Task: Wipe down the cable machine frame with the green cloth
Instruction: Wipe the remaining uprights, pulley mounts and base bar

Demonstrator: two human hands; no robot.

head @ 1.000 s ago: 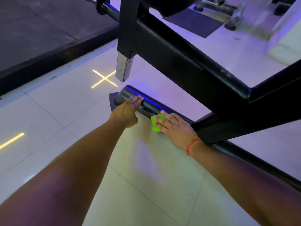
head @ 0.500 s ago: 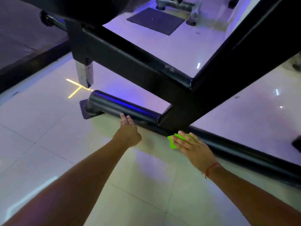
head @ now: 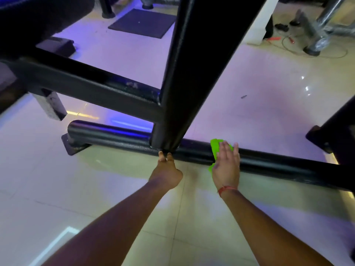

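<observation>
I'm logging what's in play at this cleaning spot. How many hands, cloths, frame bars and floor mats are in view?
Hands: 2, left hand and right hand
Green cloth: 1
Black frame bars: 3, floor tube, upright post, crossbeam
Dark floor mat: 1
Total: 7

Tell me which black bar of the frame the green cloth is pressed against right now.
The round base tube lying along the floor. The right hand presses the green cloth flat on it, right of the upright post; the square crossbar sits higher, untouched.
</observation>
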